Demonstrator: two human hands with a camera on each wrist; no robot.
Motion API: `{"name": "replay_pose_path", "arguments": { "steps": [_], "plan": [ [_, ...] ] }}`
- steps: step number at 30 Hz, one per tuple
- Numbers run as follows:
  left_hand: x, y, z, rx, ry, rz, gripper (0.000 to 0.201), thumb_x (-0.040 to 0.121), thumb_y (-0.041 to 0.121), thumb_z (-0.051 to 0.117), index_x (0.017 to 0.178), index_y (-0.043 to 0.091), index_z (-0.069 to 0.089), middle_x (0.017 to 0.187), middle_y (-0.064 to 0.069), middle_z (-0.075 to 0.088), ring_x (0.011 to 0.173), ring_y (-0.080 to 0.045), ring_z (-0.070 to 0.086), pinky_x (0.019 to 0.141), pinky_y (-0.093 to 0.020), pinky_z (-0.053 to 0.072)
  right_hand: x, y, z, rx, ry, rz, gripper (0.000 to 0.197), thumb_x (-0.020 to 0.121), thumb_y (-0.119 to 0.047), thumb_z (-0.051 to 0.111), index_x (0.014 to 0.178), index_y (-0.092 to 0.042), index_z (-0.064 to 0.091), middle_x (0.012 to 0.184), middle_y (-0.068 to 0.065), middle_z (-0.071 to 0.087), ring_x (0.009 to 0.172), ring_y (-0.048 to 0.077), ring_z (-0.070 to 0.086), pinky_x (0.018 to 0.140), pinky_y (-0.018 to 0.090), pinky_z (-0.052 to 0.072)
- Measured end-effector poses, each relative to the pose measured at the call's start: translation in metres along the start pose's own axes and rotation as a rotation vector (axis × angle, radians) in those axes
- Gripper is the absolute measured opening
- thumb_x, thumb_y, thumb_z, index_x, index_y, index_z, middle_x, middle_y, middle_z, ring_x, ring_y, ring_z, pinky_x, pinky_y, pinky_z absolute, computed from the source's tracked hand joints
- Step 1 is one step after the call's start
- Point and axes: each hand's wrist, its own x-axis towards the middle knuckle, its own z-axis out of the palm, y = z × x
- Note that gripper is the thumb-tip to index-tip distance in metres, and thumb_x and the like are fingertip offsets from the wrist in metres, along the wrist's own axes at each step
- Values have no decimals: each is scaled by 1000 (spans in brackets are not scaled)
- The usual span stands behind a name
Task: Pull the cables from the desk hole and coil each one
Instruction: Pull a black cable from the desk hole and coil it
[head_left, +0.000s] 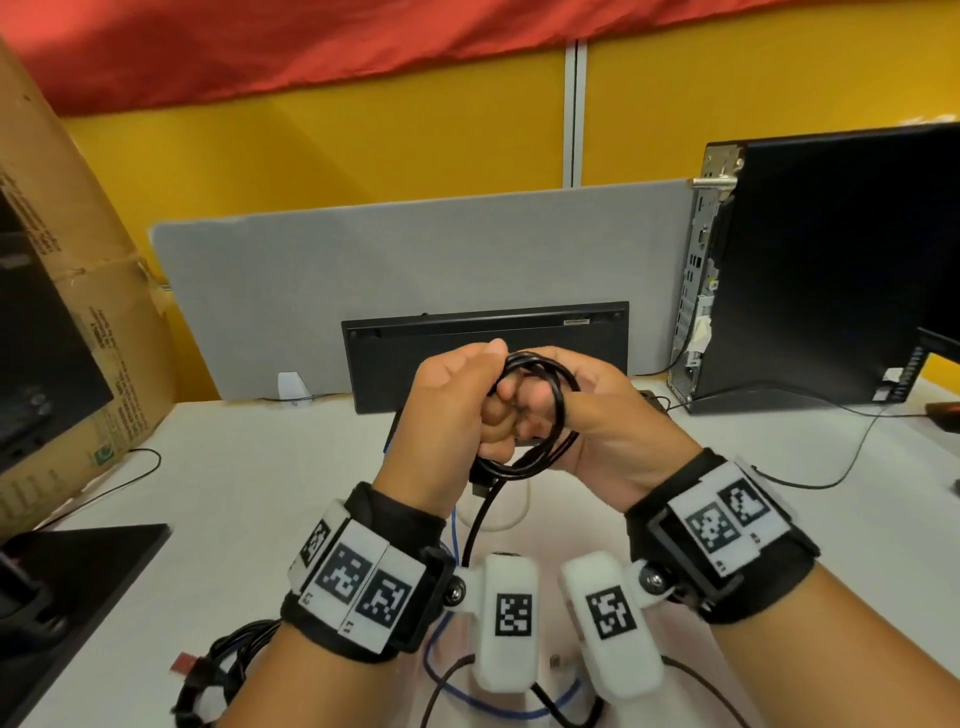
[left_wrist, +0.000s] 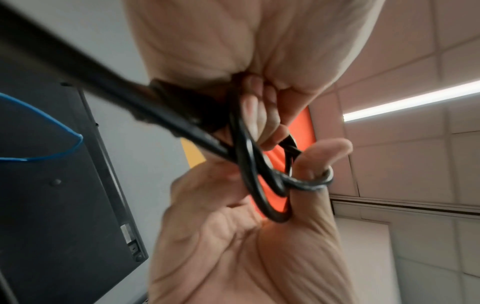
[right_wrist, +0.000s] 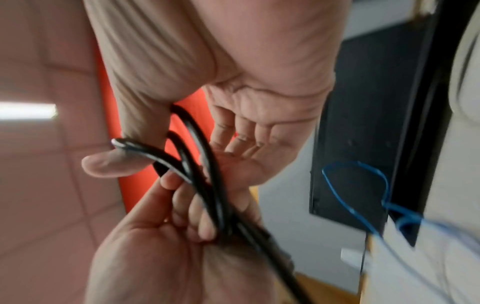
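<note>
A black cable is wound into a small coil held up between both hands, above the white desk. My left hand grips the coil's left side with curled fingers, thumb on top. My right hand holds the right side, and its thumb is hooked through the loops. The cable's loose tail hangs from the coil toward the desk and disappears behind the wrist cameras. In the left wrist view the loops cross the right hand's palm.
A thin blue cable loops on the desk under my wrists. Another bundle of black cables lies at the bottom left. A black keyboard leans on the grey divider. A PC tower stands right, a cardboard box left.
</note>
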Motion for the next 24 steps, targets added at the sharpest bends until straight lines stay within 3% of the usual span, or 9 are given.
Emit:
{"name": "replay_pose_path", "arguments": {
  "steps": [2, 4, 6, 9, 12, 15, 18, 21, 24],
  "plan": [
    [-1, 3, -1, 66, -7, 21, 38, 94, 30, 47, 58, 17, 50, 48, 1, 33, 40, -11, 27, 38, -16, 26, -2, 1, 3, 152, -67, 58, 56, 50, -38, 92, 91, -8, 66, 87, 13, 57, 68, 16, 53, 79, 46, 55],
    [0, 4, -4, 160, 21, 43, 42, 96, 32, 46, 56, 20, 50, 47, 4, 34, 40, -11, 30, 39, -16, 28, -2, 2, 8, 205, -63, 94, 50, 55, -35, 89, 91, -9, 66, 88, 11, 56, 70, 15, 54, 85, 44, 51],
    [2, 3, -8, 279, 69, 71, 45, 103, 28, 42, 59, 20, 48, 47, 5, 35, 39, -9, 32, 41, -18, 30, -2, -1, 11, 145, 38, 125, 44, 57, -33, 88, 88, -12, 64, 85, 10, 57, 70, 18, 55, 77, 36, 50],
    [5, -1, -11, 431, 120, 64, 40, 104, 27, 38, 67, 15, 47, 47, 7, 36, 39, -8, 34, 45, -22, 31, -3, -8, 9, -229, 350, -3, 50, 45, -44, 90, 55, -16, 50, 54, -1, 44, 48, 13, 39, 48, 19, 36],
    [7, -7, -9, 510, 150, 77, 38, 103, 28, 38, 69, 16, 48, 46, 11, 40, 43, -7, 38, 52, -27, 36, -4, -12, 2, -463, 467, -89, 55, 45, -51, 84, 47, -8, 50, 41, -4, 38, 37, 9, 31, 38, 17, 28],
    [7, -9, -11, 557, 177, 115, 37, 103, 28, 38, 69, 18, 48, 51, 11, 40, 48, -11, 37, 56, -35, 39, -3, -10, 5, -448, 398, 23, 42, 67, -43, 81, 49, -10, 64, 42, 4, 53, 36, 12, 42, 37, 19, 36],
    [7, -8, -19, 546, 236, 135, 37, 104, 28, 38, 69, 17, 46, 55, 4, 38, 48, -11, 37, 51, -30, 39, -3, -7, 11, -435, 321, 53, 40, 84, -40, 68, 62, -8, 74, 54, 8, 64, 48, 16, 56, 45, 23, 47],
    [7, -9, -19, 554, 245, 112, 35, 104, 28, 38, 73, 15, 49, 59, 0, 41, 52, -13, 41, 52, -31, 44, -4, -9, 16, -484, 282, -63, 30, 75, -43, 75, 69, -14, 75, 60, 5, 66, 57, 19, 64, 52, 28, 56],
    [8, -12, -12, 531, 257, 103, 37, 104, 28, 39, 71, 15, 48, 58, 0, 41, 53, -16, 39, 54, -35, 42, -4, -8, 16, -525, 316, -130, 22, 74, -29, 80, 69, -12, 66, 62, 8, 69, 61, 21, 70, 57, 34, 60]
  ]
}}
